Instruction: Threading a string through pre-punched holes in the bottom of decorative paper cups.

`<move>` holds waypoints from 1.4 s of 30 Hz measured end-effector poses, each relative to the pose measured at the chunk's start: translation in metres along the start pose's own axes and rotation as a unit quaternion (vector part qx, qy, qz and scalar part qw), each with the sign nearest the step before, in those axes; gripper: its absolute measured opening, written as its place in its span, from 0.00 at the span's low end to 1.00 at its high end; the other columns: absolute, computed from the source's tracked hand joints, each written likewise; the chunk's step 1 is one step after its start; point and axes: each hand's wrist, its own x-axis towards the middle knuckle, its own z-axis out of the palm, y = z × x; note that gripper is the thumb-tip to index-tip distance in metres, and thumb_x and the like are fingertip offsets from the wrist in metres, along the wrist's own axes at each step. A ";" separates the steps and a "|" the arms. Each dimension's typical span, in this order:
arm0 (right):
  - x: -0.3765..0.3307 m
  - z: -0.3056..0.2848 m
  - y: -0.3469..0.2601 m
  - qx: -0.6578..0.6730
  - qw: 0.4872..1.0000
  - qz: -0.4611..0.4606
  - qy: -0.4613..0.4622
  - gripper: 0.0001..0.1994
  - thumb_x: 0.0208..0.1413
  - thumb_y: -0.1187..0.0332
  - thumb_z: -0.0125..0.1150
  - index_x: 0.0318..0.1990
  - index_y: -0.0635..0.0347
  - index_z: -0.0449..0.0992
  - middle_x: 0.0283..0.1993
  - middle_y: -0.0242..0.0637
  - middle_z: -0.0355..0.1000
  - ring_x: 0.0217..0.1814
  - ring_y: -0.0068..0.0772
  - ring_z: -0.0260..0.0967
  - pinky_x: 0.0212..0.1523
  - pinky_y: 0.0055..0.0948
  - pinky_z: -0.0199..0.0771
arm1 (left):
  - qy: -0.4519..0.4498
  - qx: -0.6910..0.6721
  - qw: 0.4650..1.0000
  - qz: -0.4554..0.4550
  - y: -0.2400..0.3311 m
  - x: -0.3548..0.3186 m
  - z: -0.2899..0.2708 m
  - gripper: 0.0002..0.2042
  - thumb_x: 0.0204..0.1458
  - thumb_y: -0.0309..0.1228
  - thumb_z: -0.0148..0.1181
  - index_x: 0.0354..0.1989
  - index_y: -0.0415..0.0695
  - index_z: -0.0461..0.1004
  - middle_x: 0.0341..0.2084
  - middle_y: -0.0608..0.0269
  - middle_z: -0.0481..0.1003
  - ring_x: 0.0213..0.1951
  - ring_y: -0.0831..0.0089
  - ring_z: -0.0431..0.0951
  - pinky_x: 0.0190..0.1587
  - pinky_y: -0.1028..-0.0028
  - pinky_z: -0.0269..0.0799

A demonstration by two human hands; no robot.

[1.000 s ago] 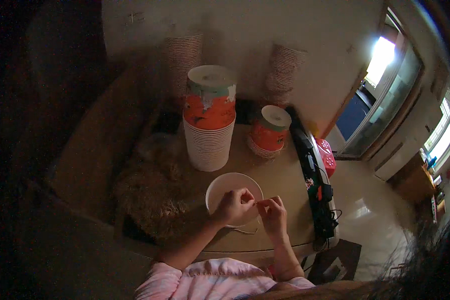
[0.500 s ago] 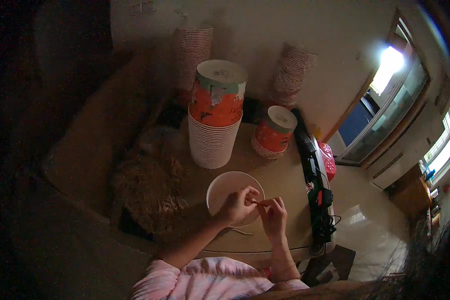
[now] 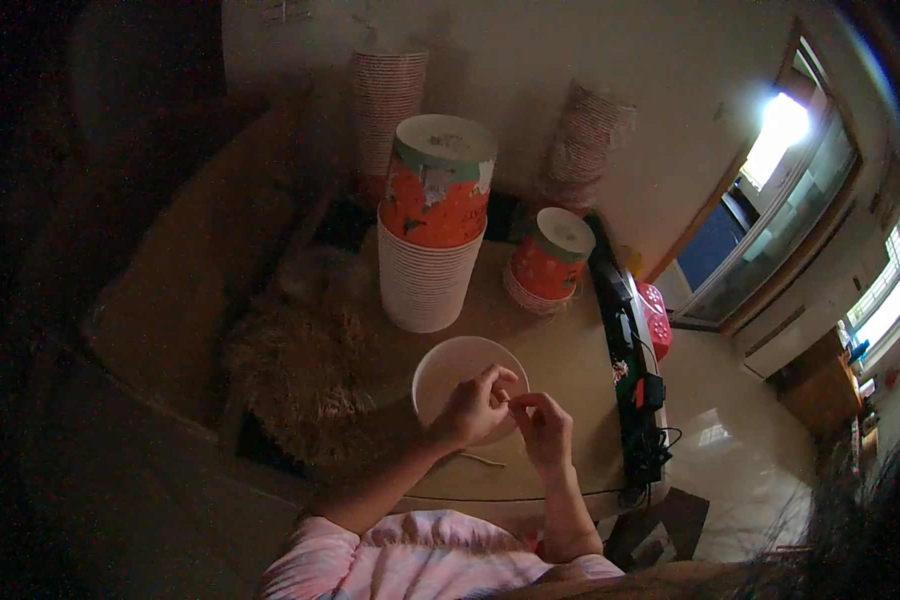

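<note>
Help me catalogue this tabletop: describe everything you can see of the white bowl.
The white bowl is round, with a thin rim and a plain-looking inside; the dim light leaves its material unclear. It sits opening upward on the table, on the person's side of the tall stack of containers. The left hand is over its near right part, hiding some of it, and the right hand is at its right edge; contact cannot be told.

Room on the right
There is bare table to slide over, right of the white bowl. The tall cup stack blocks behind; the fluffy brown heap blocks left.
</note>
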 end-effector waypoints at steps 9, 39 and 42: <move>-0.001 0.002 -0.002 -0.010 1.000 0.006 0.011 0.04 0.47 0.72 0.61 0.30 0.61 0.73 0.24 0.35 0.70 0.21 0.21 0.63 0.24 0.22 0.65 | 0.003 0.034 0.999 0.023 -0.003 -0.002 -0.002 0.14 0.44 0.21 0.55 0.42 0.43 0.67 0.26 0.65 0.71 0.30 0.77 0.73 0.36 0.76 0.69; -0.007 0.009 0.012 0.044 0.998 -0.025 0.039 0.13 0.46 0.80 0.59 0.41 0.58 0.68 0.30 0.29 0.71 0.22 0.14 0.59 0.22 0.16 0.61 | 0.020 0.084 0.995 0.045 0.006 -0.011 0.002 0.06 0.45 0.27 0.59 0.32 0.40 0.75 0.28 0.55 0.76 0.31 0.68 0.78 0.35 0.72 0.72; -0.006 0.006 0.008 0.017 0.999 -0.038 0.019 0.14 0.46 0.79 0.59 0.42 0.57 0.67 0.29 0.30 0.71 0.21 0.15 0.60 0.22 0.17 0.62 | 0.037 0.101 0.991 0.077 -0.001 -0.009 0.004 0.06 0.45 0.27 0.59 0.31 0.40 0.75 0.27 0.54 0.76 0.31 0.65 0.78 0.35 0.71 0.71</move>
